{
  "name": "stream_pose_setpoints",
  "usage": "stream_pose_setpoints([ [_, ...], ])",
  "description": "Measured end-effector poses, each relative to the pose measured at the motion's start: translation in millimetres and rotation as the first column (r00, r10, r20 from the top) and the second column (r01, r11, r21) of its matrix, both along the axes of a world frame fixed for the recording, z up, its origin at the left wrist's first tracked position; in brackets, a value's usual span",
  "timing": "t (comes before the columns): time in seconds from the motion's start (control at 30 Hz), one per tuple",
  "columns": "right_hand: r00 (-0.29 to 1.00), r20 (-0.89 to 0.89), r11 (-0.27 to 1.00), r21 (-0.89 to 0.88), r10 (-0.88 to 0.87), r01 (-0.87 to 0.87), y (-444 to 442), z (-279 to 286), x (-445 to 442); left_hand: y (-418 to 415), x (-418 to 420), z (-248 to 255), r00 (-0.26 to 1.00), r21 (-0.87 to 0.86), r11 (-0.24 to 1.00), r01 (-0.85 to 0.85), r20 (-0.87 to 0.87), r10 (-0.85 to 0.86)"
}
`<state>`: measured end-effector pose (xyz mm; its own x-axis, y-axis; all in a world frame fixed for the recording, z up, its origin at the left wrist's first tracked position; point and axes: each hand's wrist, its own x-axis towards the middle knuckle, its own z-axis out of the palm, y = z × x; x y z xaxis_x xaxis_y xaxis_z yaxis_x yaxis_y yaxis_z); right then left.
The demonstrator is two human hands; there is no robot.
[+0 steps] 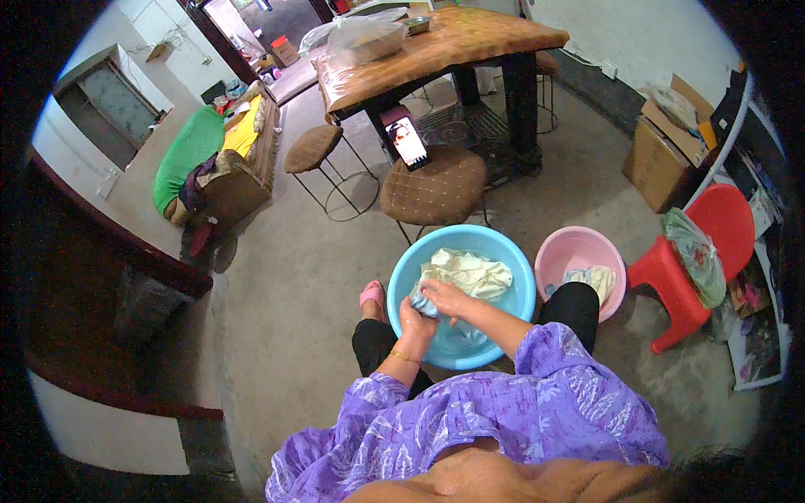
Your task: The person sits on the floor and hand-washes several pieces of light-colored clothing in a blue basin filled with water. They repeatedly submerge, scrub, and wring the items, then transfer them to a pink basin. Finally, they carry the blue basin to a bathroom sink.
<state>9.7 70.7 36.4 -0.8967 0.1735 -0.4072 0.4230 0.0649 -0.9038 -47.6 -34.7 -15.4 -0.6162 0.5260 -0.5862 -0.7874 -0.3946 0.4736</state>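
Note:
A round light-blue plastic basin [462, 358] stands on the floor between my knees, with water in it. Over its left part, my left hand [416, 322] grips a small pale-blue wet cloth [425, 305]. My right hand [445, 298] presses on the same cloth from above, its fingers over the far end. Just beyond my hands a cream-white cloth [468, 273] lies bunched in the water. Part of the pale-blue cloth is hidden by my fingers. To the right, a smaller pink basin [569, 242] holds cream and bluish cloths [600, 283], partly covered by my knee.
A brown padded stool [434, 195] with a lit phone [407, 143] on it stands beyond the blue basin. Another stool [313, 148] and a wooden table [453, 38] are behind. At right are a red plastic chair [685, 283] with a green plastic bag [695, 254] and a cardboard box [660, 157].

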Motion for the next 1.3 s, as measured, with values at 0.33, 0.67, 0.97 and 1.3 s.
stream_pose_setpoints([
  [0.33, 0.952, 0.232, 0.642, 0.703, 0.197, -0.305, -6.0, -109.7, -3.3, 2.5, 16.8, -20.6, 0.993, -0.354, 0.928, 0.115, 0.042, -0.107],
  [0.67, 0.992, -0.077, 0.853, 0.520, 0.097, -0.043, 4.5, -88.3, 1.7, -13.0, -7.4, -73.0, 0.940, -0.286, 0.907, 0.309, 0.239, -0.245],
  [0.97, 0.796, -0.559, 0.867, 0.490, 0.233, 0.091, -39.1, -12.3, 17.5, -19.6, -27.5, -109.3, 0.939, 0.292, 0.897, 0.332, -0.012, -0.344],
  [1.3, 0.906, -0.422, 0.731, 0.624, 0.020, 0.275, -5.3, -47.8, -2.3, 25.4, 6.1, -51.9, 0.964, 0.237, 0.947, 0.215, 0.104, -0.245],
])
